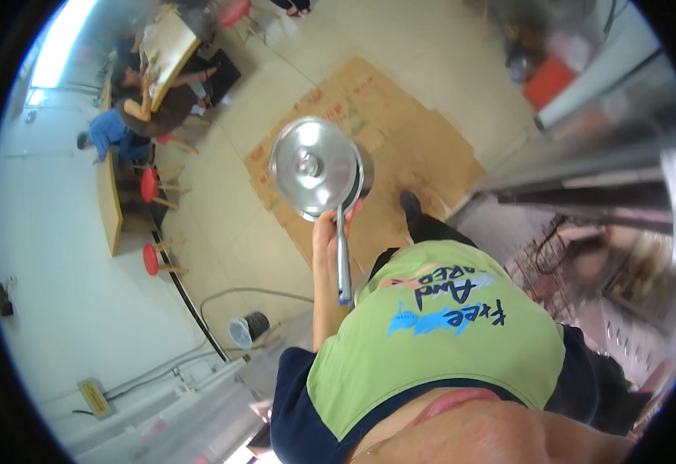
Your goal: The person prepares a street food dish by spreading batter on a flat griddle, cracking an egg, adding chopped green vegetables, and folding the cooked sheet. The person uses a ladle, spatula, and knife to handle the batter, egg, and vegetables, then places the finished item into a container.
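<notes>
My left hand grips a stainless steel saucepan near the base of its long handle, which points back towards my body. A shiny round lid with a central knob covers most of the saucepan's top. At the lid's right edge, a dark gap shows between it and the pan wall. The pan is held in the air over flattened cardboard on the floor. My right hand is out of view; only the dark right sleeve of my green shirt shows.
Red-topped stools and a wooden wall counter stand left, with people at a table beyond. A floor cable runs near a small bin. Blurred metal kitchen equipment lines the right.
</notes>
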Tool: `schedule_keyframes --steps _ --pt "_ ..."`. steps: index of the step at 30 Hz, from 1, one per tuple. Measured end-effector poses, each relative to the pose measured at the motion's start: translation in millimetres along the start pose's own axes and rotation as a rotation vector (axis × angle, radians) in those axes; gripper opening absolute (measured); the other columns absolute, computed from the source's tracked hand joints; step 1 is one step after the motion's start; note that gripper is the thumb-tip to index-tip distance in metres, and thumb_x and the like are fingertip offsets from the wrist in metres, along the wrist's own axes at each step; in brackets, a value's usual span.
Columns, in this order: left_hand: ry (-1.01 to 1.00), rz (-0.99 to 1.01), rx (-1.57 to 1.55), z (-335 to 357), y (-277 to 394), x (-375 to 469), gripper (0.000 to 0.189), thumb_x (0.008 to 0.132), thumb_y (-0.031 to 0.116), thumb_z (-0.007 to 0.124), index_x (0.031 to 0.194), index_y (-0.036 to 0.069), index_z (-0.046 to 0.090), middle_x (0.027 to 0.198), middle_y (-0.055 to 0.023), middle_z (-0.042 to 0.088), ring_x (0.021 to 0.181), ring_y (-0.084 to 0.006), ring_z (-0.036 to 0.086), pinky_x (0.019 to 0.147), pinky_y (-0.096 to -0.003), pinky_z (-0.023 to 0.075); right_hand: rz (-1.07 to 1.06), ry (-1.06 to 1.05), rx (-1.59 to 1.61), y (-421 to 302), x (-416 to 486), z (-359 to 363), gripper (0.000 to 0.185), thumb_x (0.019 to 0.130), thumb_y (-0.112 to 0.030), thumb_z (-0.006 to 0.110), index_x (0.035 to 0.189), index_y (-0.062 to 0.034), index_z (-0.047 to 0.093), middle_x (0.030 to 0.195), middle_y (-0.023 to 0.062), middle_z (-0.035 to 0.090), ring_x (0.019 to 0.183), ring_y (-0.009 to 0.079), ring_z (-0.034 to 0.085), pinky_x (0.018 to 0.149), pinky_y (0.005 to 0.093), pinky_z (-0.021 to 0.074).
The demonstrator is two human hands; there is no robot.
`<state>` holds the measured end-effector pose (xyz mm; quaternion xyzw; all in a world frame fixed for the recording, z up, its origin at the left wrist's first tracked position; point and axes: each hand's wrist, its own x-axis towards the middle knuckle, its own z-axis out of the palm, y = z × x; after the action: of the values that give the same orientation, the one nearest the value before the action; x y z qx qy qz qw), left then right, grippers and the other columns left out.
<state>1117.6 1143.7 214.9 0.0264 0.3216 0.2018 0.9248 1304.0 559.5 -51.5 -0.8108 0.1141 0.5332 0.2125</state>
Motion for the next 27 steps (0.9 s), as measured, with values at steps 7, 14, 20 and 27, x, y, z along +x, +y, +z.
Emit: schedule_keyframes --steps 7,14,20,27 --pt "0.080 0.194 0.031 64 143 47 0.054 0.070 -0.004 0.034 0.120 -0.019 0.019 0.120 -0.0378 0.031 0.109 -0.0457 0.041 0.081 -0.0371 0.0517 -0.642 0.016 -0.009 -499 48 46 0.011 0.079 -0.013 0.049 0.081 -0.0030 0.053 0.064 0.0081 0.054 0.051 0.0141 0.052 0.045 0.0292 0.0426" --pt "0.227 0.256 -0.090 61 176 51 0.042 0.071 -0.007 0.034 0.110 -0.020 0.026 0.107 -0.0326 0.043 0.097 -0.0478 0.049 0.066 -0.0410 0.0565 -1.093 -0.065 0.018 -751 -34 -1 0.016 0.084 -0.016 0.049 0.094 -0.0043 0.049 0.073 0.0035 0.053 0.061 0.0113 0.052 0.054 0.0248 0.0449" --pt "0.216 0.349 0.135 232 301 291 0.036 0.075 -0.005 0.038 0.107 -0.018 0.030 0.098 -0.0309 0.048 0.078 -0.0360 0.059 0.061 -0.0358 0.0578 -0.677 -0.002 0.157 -895 114 -82 0.016 0.088 -0.016 0.045 0.100 -0.0060 0.048 0.087 0.0046 0.053 0.071 0.0146 0.052 0.057 0.0282 0.0464" --pt "-0.031 0.095 -0.025 405 402 528 0.044 0.073 -0.007 0.035 0.111 -0.023 0.021 0.110 -0.0375 0.037 0.096 -0.0493 0.049 0.065 -0.0384 0.0572 -0.224 -0.039 -0.132 -892 239 -191 0.016 0.086 -0.021 0.043 0.079 -0.0094 0.051 0.063 0.0015 0.048 0.052 0.0117 0.046 0.042 0.0265 0.0397"
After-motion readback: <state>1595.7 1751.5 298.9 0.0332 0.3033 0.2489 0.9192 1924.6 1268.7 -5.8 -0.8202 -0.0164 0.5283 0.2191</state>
